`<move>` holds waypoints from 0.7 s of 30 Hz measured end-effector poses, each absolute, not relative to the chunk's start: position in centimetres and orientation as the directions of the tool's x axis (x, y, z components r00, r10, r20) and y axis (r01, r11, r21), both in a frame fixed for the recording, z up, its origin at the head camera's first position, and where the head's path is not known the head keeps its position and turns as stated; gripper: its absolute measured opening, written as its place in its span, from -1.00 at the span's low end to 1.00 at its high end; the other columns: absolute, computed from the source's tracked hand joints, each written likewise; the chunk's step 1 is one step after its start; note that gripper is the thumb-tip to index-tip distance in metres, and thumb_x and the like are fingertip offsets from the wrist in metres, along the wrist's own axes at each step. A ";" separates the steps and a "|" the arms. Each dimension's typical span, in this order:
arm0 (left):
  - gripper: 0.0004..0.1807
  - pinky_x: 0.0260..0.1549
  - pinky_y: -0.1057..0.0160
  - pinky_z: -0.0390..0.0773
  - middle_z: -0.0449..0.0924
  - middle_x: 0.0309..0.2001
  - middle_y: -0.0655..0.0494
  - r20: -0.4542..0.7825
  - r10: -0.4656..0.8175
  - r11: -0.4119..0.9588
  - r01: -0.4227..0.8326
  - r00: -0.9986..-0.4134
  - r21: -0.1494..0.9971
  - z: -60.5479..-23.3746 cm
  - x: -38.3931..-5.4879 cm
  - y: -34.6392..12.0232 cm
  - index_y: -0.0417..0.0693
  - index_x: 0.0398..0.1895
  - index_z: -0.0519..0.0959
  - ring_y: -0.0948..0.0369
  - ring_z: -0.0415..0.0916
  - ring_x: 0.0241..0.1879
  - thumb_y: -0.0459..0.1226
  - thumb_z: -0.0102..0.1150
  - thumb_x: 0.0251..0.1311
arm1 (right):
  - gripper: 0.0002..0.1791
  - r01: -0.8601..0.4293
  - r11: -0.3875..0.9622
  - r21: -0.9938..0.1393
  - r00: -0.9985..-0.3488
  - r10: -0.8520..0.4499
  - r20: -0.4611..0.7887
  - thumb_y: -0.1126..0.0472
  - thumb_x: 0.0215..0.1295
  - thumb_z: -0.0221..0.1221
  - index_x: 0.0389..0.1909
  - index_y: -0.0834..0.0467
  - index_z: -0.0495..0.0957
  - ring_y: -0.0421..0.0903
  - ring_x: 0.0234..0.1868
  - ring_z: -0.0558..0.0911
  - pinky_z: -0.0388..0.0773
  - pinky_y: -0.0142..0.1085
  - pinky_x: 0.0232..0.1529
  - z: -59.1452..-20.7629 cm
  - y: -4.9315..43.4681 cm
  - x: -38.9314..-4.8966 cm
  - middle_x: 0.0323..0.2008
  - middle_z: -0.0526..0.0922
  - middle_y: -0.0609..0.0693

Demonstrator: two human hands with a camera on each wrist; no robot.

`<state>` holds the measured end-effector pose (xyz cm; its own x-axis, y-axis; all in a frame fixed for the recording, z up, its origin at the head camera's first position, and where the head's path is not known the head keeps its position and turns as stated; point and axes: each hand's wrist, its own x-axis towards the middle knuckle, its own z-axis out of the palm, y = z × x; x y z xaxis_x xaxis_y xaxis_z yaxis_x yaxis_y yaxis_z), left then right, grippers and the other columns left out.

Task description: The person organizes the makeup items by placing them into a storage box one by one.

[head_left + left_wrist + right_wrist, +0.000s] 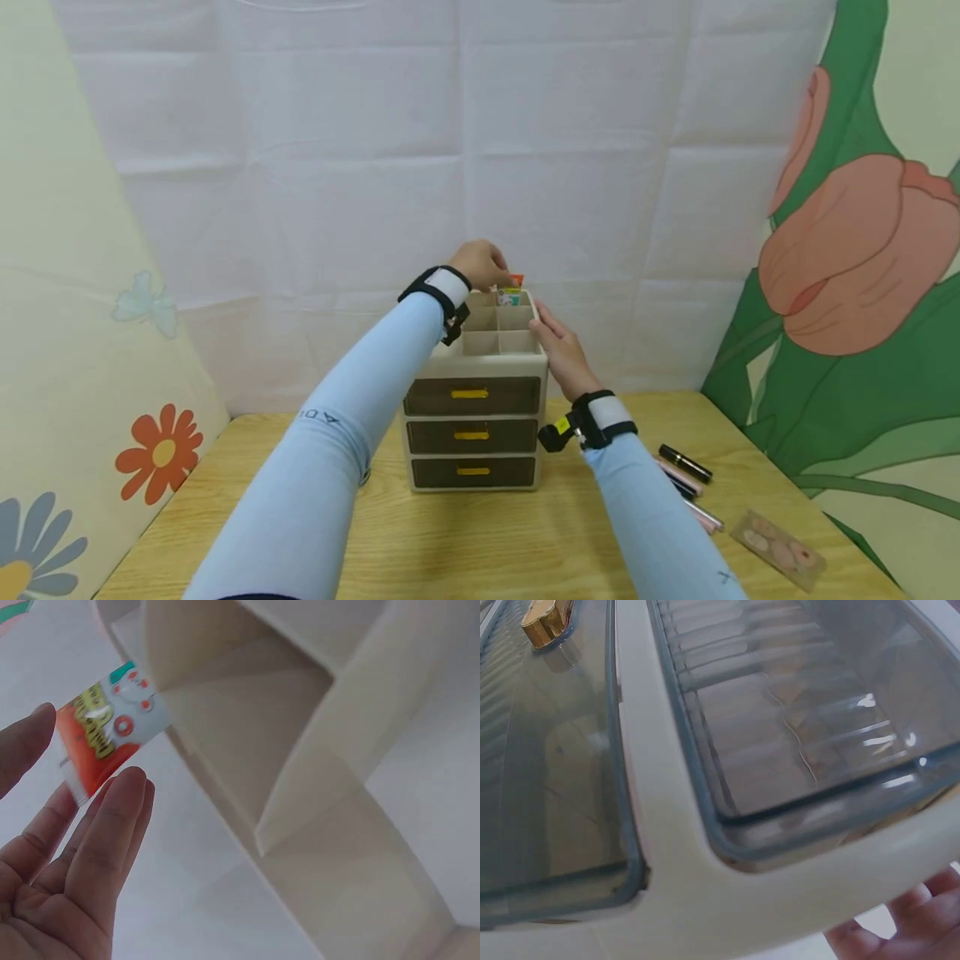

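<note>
A person's left hand [480, 265], fingers parted, hovers beside a small packet [112, 727] at the rear of a drawer organizer [480, 364] on the counter [450, 546], while the right hand [564, 354], fingers extended, touches the organizer's side.

Small orange-and-white printed packet [509, 297]; cream plastic organizer [480, 367], three brown drawers [513, 437].
Packet pokes up, rear right of divided top; drawers closed.
</note>
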<state>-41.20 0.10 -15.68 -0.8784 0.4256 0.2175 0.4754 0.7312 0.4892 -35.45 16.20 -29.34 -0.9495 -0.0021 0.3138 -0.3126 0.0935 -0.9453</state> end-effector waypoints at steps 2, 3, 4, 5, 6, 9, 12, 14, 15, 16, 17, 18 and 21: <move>-0.63 -0.19 0.13 0.64 0.60 -0.11 -0.07 0.228 0.428 0.719 0.482 -0.875 0.500 -15.2 -40.5 -0.4 -0.23 -0.08 0.61 0.09 0.62 -0.31 -0.15 0.35 0.17 | -0.38 -0.312 0.102 -0.945 -0.950 -0.006 0.313 -0.02 0.52 -0.08 0.52 -0.07 0.03 -0.01 0.47 0.01 0.16 -0.05 0.37 -29.4 16.3 -35.5 0.51 -0.01 -0.04; -0.63 -0.17 0.12 0.63 0.60 -0.08 -0.09 0.235 0.428 0.711 0.486 -0.872 0.507 -15.0 -40.3 -0.7 -0.24 -0.07 0.61 0.07 0.63 -0.30 -0.16 0.34 0.18 | -0.38 -0.312 0.106 -0.944 -0.950 -0.008 0.313 -0.03 0.52 -0.09 0.52 -0.08 0.03 -0.01 0.48 0.00 0.15 -0.04 0.37 -29.4 16.3 -35.6 0.51 -0.01 -0.04; -0.63 -0.16 0.11 0.63 0.59 -0.06 -0.11 0.244 0.428 0.701 0.490 -0.870 0.518 -14.8 -40.1 -1.0 -0.25 -0.06 0.60 0.05 0.64 -0.28 -0.17 0.34 0.18 | -0.38 -0.310 0.110 -0.944 -0.950 -0.008 0.311 -0.04 0.52 -0.08 0.52 -0.08 0.03 -0.01 0.48 0.00 0.16 -0.04 0.37 -29.4 16.3 -35.6 0.51 -0.01 -0.04; -0.63 -0.15 0.12 0.63 0.59 -0.05 -0.11 0.243 0.422 0.700 0.484 -0.873 0.525 -14.6 -40.0 -1.2 -0.25 -0.05 0.60 0.05 0.64 -0.27 -0.16 0.33 0.19 | -0.38 -0.311 0.114 -0.944 -0.950 -0.010 0.312 -0.05 0.52 -0.09 0.52 -0.08 0.03 -0.02 0.48 0.00 0.15 -0.04 0.37 -29.4 16.3 -35.6 0.51 -0.01 -0.05; -0.63 -0.14 0.11 0.62 0.59 -0.06 -0.10 0.247 0.421 0.694 0.485 -0.873 0.531 -14.5 -39.8 -1.5 -0.24 -0.05 0.59 0.03 0.64 -0.26 -0.16 0.33 0.20 | -0.37 -0.313 0.120 -0.942 -0.950 -0.014 0.313 -0.06 0.52 -0.09 0.53 -0.08 0.02 -0.03 0.48 -0.01 0.13 -0.04 0.38 -29.4 16.4 -35.6 0.51 -0.01 -0.05; -0.68 -0.13 0.09 0.62 0.59 -0.12 -0.09 0.256 0.429 0.667 0.494 -0.867 0.557 -14.0 -39.4 -2.5 -0.24 -0.11 0.59 0.01 0.62 -0.24 -0.18 0.32 0.20 | -0.36 -0.319 0.138 -0.938 -0.948 -0.030 0.318 -0.07 0.52 -0.10 0.53 -0.07 0.00 -0.04 0.48 -0.03 0.11 -0.04 0.38 -29.4 16.6 -35.8 0.51 -0.02 -0.07; -0.70 -0.14 0.08 0.62 0.59 -0.17 -0.06 0.264 0.452 0.651 0.517 -0.852 0.556 -13.7 -38.9 -3.7 -0.22 -0.15 0.59 0.03 0.61 -0.26 -0.18 0.33 0.20 | -0.34 -0.322 0.160 -0.933 -0.947 -0.047 0.318 -0.08 0.51 -0.10 0.54 -0.07 -0.02 -0.04 0.49 -0.05 0.09 -0.04 0.39 -29.3 17.0 -35.8 0.51 -0.06 -0.07; -0.70 -0.18 0.12 0.63 0.60 -0.18 -0.05 0.264 0.462 0.651 0.526 -0.847 0.547 -13.5 -38.6 -4.5 -0.22 -0.14 0.59 0.05 0.60 -0.27 -0.18 0.32 0.21 | -0.34 -0.324 0.175 -0.930 -0.946 -0.057 0.319 -0.09 0.51 -0.10 0.54 -0.07 -0.04 -0.03 0.49 -0.07 0.08 -0.03 0.39 -29.3 17.2 -35.8 0.51 -0.08 -0.07; -0.70 -0.20 0.15 0.64 0.61 -0.18 -0.05 0.266 0.462 0.654 0.528 -0.846 0.542 -13.4 -38.5 -4.9 -0.22 -0.13 0.59 0.06 0.61 -0.28 -0.18 0.31 0.21 | -0.33 -0.326 0.181 -0.928 -0.945 -0.063 0.320 -0.09 0.52 -0.11 0.54 -0.06 -0.05 -0.03 0.49 -0.07 0.09 -0.03 0.39 -29.3 17.4 -35.8 0.52 -0.08 -0.07; -0.70 -0.23 0.18 0.64 0.61 -0.18 -0.04 0.268 0.463 0.658 0.530 -0.845 0.535 -13.3 -38.3 -5.4 -0.22 -0.13 0.59 0.07 0.61 -0.28 -0.17 0.31 0.22 | -0.34 -0.327 0.192 -0.925 -0.945 -0.069 0.320 -0.09 0.52 -0.11 0.54 -0.08 -0.05 -0.03 0.49 -0.08 0.08 -0.02 0.39 -29.2 17.6 -35.8 0.52 -0.09 -0.07; -0.70 -0.25 0.21 0.64 0.61 -0.18 -0.05 0.269 0.462 0.660 0.530 -0.845 0.532 -13.3 -38.2 -5.9 -0.22 -0.13 0.59 0.08 0.61 -0.28 -0.17 0.30 0.22 | -0.34 -0.328 0.201 -0.923 -0.945 -0.074 0.319 -0.09 0.52 -0.12 0.54 -0.08 -0.06 -0.03 0.49 -0.08 0.06 -0.02 0.40 -29.2 17.7 -35.8 0.52 -0.10 -0.08; -0.70 -0.27 0.23 0.64 0.61 -0.18 -0.04 0.272 0.459 0.666 0.530 -0.846 0.525 -13.2 -38.0 -6.4 -0.22 -0.13 0.59 0.08 0.61 -0.28 -0.17 0.30 0.23 | -0.33 -0.331 0.211 -0.920 -0.944 -0.082 0.321 -0.09 0.52 -0.12 0.54 -0.07 -0.07 -0.03 0.49 -0.09 0.05 -0.02 0.40 -29.2 17.9 -35.8 0.52 -0.11 -0.07; -0.71 -0.30 0.26 0.64 0.62 -0.18 -0.06 0.282 0.447 0.676 0.527 -0.849 0.515 -13.3 -37.4 -7.8 -0.22 -0.14 0.59 0.08 0.61 -0.28 -0.17 0.28 0.24 | -0.33 -0.328 0.243 -0.913 -0.945 -0.096 0.314 -0.12 0.52 -0.14 0.54 -0.09 -0.08 -0.02 0.49 -0.07 0.06 0.00 0.39 -29.1 18.3 -35.8 0.52 -0.11 -0.07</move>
